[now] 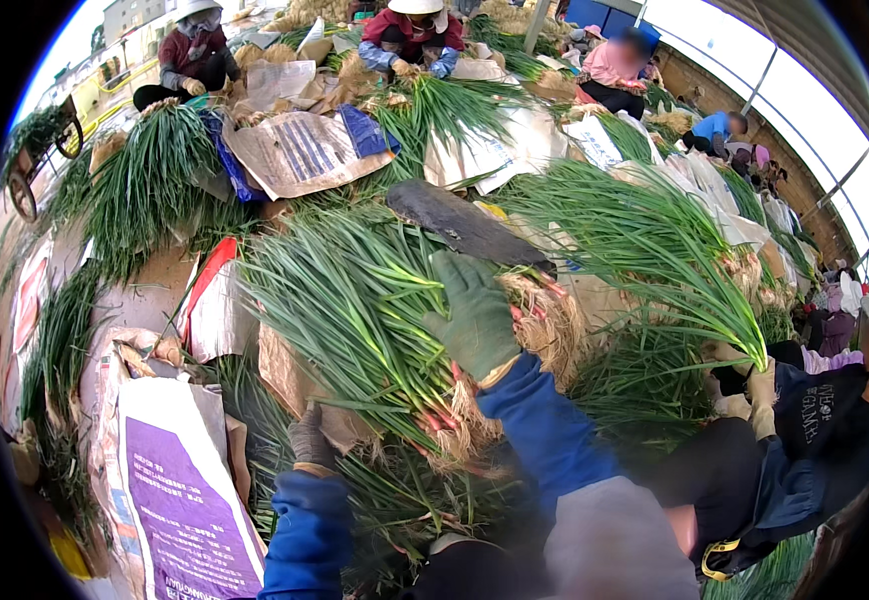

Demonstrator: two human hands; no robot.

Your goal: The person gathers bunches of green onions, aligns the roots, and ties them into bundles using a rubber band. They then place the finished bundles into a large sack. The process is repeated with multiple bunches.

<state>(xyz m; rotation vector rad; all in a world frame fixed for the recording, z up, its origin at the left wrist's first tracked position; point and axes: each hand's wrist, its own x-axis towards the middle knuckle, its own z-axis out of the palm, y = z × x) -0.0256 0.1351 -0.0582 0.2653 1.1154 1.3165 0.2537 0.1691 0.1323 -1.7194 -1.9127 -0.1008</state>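
A large heap of green onions (352, 292) lies in front of me, leaves to the left, pinkish stems and pale stringy roots (551, 322) to the right. My right hand (476, 315), in a green work glove, rests on the heap near the stems with its fingers spread. In a grey glove, my left hand (313, 442) grips the near edge of a brown woven sack (281, 367) under the leaves; its fingertips are partly hidden. A dark, elongated, worn object (472, 225) lies across the far side of the heap.
To my left lies a white and purple printed sack (187, 487). A co-worker on my right holds a bunch of green onions (742, 322) in gloved hands. Other people sit beyond among piles of green onions (153, 165) and sacks (311, 150). A cart (41, 150) stands far left.
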